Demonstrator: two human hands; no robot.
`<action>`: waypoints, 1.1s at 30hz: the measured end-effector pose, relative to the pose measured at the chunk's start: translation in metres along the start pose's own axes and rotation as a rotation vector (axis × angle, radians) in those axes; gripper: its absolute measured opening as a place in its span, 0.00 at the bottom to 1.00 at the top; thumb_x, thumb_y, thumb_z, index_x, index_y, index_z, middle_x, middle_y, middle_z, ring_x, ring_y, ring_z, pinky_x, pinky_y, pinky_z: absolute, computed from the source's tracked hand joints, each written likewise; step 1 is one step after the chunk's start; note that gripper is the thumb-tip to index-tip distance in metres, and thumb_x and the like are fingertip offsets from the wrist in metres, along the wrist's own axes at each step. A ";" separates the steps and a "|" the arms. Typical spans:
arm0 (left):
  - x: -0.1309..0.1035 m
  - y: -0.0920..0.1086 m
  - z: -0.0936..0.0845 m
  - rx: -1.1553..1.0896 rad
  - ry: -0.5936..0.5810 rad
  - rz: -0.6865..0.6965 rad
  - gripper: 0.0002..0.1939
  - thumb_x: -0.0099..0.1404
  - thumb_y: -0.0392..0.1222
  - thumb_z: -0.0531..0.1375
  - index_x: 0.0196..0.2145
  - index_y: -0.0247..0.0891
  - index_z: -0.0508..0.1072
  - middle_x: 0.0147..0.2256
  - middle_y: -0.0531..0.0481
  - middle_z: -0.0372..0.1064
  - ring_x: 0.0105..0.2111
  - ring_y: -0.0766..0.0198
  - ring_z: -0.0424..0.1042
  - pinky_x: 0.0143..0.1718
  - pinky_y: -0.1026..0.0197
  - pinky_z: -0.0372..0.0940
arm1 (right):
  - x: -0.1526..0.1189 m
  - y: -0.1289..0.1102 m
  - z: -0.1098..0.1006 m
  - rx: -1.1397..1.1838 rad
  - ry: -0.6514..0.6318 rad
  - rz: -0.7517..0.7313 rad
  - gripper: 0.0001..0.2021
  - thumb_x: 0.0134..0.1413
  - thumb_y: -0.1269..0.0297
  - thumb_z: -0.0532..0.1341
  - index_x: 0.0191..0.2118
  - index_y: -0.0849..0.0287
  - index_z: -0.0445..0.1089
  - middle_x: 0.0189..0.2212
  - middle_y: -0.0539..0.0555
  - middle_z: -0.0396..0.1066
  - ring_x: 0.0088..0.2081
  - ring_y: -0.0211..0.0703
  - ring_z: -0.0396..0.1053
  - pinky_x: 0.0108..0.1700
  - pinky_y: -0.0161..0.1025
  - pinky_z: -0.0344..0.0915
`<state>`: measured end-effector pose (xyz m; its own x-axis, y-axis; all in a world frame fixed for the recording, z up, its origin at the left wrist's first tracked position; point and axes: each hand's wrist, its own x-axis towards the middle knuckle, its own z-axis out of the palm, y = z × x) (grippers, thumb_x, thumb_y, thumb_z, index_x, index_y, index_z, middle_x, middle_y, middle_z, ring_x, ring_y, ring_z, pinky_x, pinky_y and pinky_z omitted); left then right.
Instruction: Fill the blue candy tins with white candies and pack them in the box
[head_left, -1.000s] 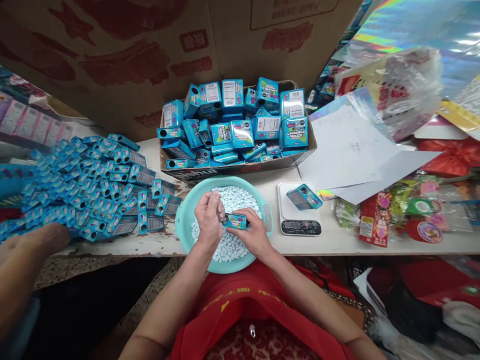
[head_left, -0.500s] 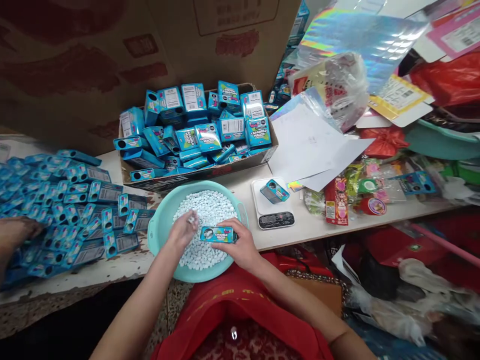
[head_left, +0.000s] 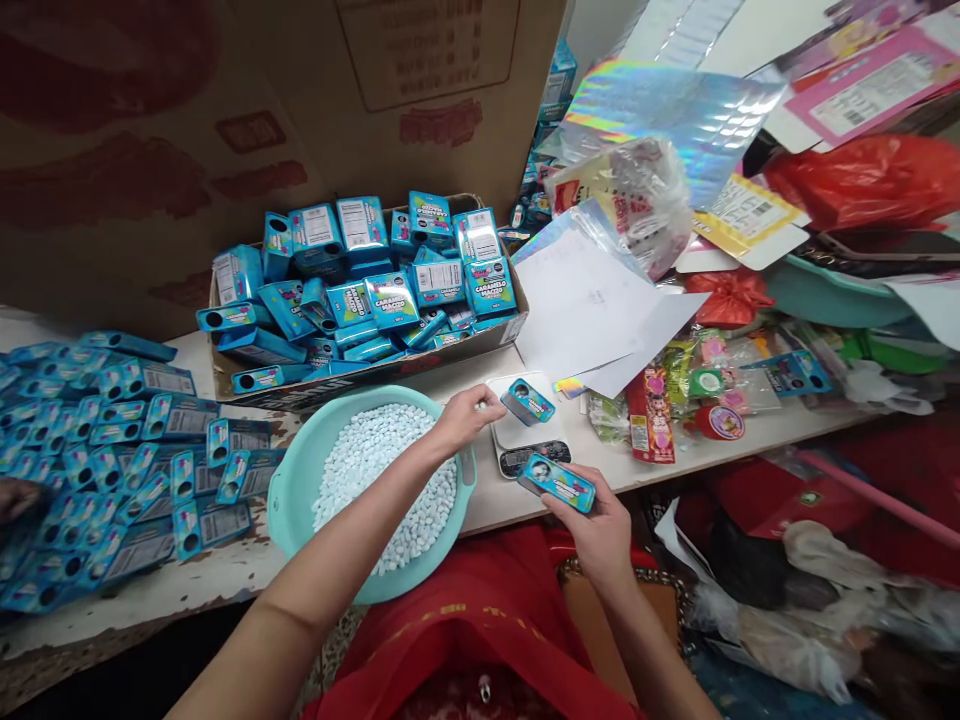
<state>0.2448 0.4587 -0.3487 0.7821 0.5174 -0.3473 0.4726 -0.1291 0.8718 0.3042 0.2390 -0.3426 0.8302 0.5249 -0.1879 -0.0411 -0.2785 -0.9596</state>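
Two bare hands are positioned over a worn white table surface [head_left: 489,492], both near its front edge. The left forearm extends diagonally across a round mint-green plastic bowl [head_left: 298,468] filled with small pale-blue candies [head_left: 375,465]. The left hand [head_left: 471,418] is past the bowl's right rim, palm down, fingers bent inward. Its fingertips are just beside the left end of a small glossy blue cardboard box [head_left: 531,402] resting on a flat white electronic scale [head_left: 516,433]; contact cannot be told. A pale spot shows at these fingertips; how far they close, and on what, cannot be told.

The right forearm rises from beyond the front edge of the surface. The right hand [head_left: 606,532] grips a second blue cardboard box with a round opening [head_left: 568,484], thumb on the near side and fingers on the far side. This box is held above the scale's front right corner, opening upward, long axis slanting down to the right.

The bowl overhangs the front edge. Behind it stands an open brown carton [head_left: 496,334] of blue boxes. Stacked blue boxes [head_left: 159,420] cover the left end of the surface.
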 end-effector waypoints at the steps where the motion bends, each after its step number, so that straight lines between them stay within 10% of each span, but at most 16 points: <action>1: 0.010 0.007 0.005 0.110 -0.022 0.018 0.05 0.56 0.40 0.59 0.28 0.36 0.70 0.28 0.52 0.67 0.31 0.63 0.65 0.33 0.63 0.58 | 0.003 0.002 -0.005 -0.010 0.030 0.011 0.18 0.36 0.61 0.71 0.38 0.58 0.72 0.35 0.52 0.71 0.37 0.44 0.71 0.42 0.42 0.69; 10: 0.044 0.031 0.024 0.702 -0.096 0.186 0.18 0.59 0.31 0.53 0.48 0.38 0.66 0.42 0.44 0.69 0.41 0.56 0.68 0.39 0.59 0.60 | 0.008 0.020 -0.016 -0.006 0.088 0.097 0.20 0.37 0.58 0.70 0.40 0.58 0.72 0.35 0.53 0.73 0.37 0.45 0.71 0.43 0.43 0.68; 24: 0.048 0.029 0.010 0.011 -0.097 0.053 0.11 0.63 0.39 0.51 0.36 0.34 0.71 0.29 0.50 0.70 0.25 0.67 0.67 0.29 0.64 0.61 | 0.013 0.026 -0.016 0.027 0.117 0.139 0.22 0.35 0.58 0.71 0.40 0.59 0.72 0.35 0.53 0.73 0.37 0.44 0.70 0.43 0.42 0.68; 33: 0.029 0.005 0.032 0.859 -0.075 0.182 0.12 0.66 0.38 0.50 0.42 0.42 0.72 0.40 0.45 0.73 0.37 0.58 0.72 0.31 0.61 0.58 | 0.023 0.033 -0.017 -0.007 0.185 0.137 0.24 0.32 0.56 0.72 0.38 0.60 0.72 0.32 0.53 0.74 0.33 0.43 0.70 0.39 0.44 0.69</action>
<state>0.2829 0.4458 -0.3657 0.8853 0.3738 -0.2766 0.4566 -0.8113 0.3652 0.3314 0.2280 -0.3750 0.9050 0.3257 -0.2737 -0.1569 -0.3426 -0.9263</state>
